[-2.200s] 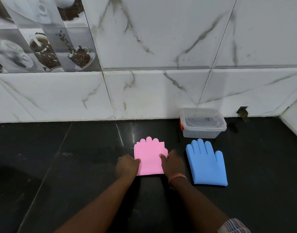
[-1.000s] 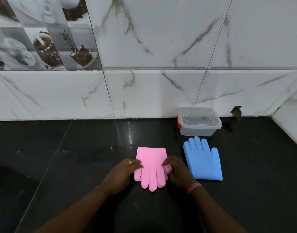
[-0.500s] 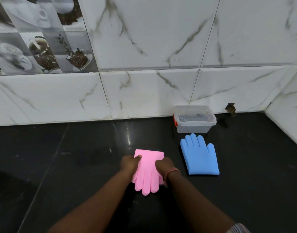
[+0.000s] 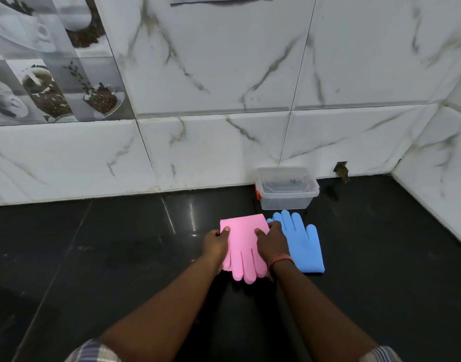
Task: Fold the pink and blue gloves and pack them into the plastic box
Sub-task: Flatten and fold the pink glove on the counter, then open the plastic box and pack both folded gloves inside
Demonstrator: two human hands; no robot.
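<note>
The pink glove lies folded in half on the black counter, its fingers pointing toward me. My left hand grips its left edge, thumb on top. My right hand grips its right edge, thumb pressed on the pink surface. The blue glove lies flat and unfolded just to the right, fingers toward the wall, partly under my right hand. The clear plastic box with an orange latch stands shut against the wall, just beyond the blue glove.
A white marble-tiled wall closes off the back of the black counter, and a side wall bounds it at the right. A small hole shows in the wall right of the box.
The pink glove went from lying with its fingers toward the wall to being folded over, fingers toward me. Both hands slid up its sides and now hold its edges.
</note>
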